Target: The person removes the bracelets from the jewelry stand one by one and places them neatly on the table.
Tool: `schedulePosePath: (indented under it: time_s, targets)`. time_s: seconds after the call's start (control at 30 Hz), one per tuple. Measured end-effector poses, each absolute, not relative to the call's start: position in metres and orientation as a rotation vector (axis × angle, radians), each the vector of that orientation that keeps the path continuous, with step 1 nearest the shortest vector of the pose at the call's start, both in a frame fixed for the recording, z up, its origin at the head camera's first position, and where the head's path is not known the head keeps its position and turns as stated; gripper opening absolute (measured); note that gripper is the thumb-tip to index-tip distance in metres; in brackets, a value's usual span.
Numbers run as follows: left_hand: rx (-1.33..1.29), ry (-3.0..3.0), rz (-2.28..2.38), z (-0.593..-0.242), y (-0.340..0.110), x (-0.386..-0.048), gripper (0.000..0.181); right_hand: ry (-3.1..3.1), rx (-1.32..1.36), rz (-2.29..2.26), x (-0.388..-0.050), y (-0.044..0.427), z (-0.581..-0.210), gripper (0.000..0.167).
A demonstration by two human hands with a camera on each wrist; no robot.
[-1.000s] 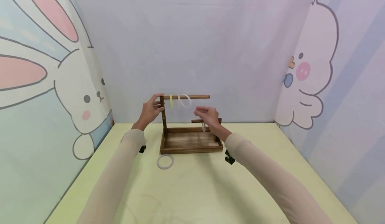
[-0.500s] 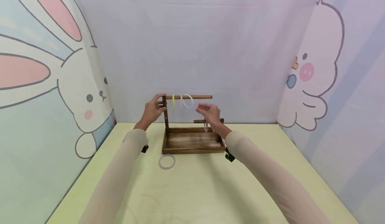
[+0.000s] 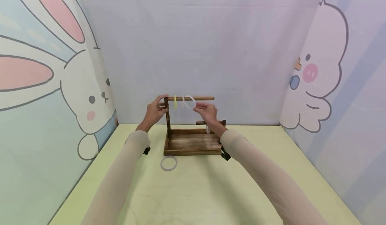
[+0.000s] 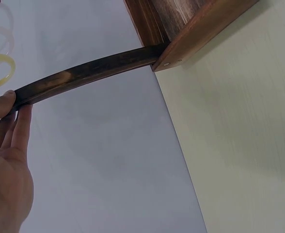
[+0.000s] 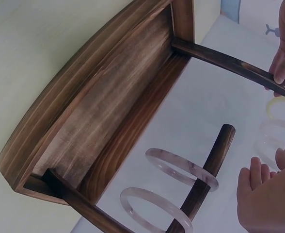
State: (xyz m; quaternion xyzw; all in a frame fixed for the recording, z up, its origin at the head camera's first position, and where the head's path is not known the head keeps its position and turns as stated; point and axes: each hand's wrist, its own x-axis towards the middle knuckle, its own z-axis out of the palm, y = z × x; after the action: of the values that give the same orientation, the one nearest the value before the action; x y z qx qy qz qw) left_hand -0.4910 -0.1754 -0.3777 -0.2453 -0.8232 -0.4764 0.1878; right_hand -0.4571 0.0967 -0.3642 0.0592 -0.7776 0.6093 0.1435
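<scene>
My left hand (image 3: pixel 153 112) grips the top of the left post (image 4: pixel 84 73) of a wooden bangle stand (image 3: pixel 196 152), thumb on one side and fingers on the other. From its upper rod (image 3: pixel 206 98) hang a yellow bangle (image 3: pixel 175 103), a whitish bangle (image 3: pixel 183 101) and, outermost, a turned white bangle (image 3: pixel 190 97). My right hand (image 3: pixel 208 112) pinches the right edge of that outermost one between thumb and fingertips. The right wrist view shows the lower rod (image 5: pixel 222 141) carrying two translucent bangles, one purple-veined bangle (image 5: pixel 177 160) and one plain bangle (image 5: pixel 124 197).
A pale lilac bangle (image 3: pixel 161 164) lies flat on the yellow-green table (image 3: pixel 187 191), in front of the stand's left corner. Behind the stand rises a grey backdrop (image 3: pixel 205 50). Cartoon-printed walls flank both sides. The right forearm passes over the stand's right end.
My right hand has shifted left, from apart to the edge of the outermost white bangle. The left hand keeps its hold on the post. The whole view has drifted slightly.
</scene>
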Motion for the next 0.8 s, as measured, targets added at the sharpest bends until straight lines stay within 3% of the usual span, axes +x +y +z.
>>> schedulePosePath:
  time_s: [0.8]
  targets:
    - [-0.676, -2.320, -1.334, -0.378, -0.174, -0.492, 0.069, -2.278, 0.145, 1.590, -0.461, 0.083, -0.363, 0.029]
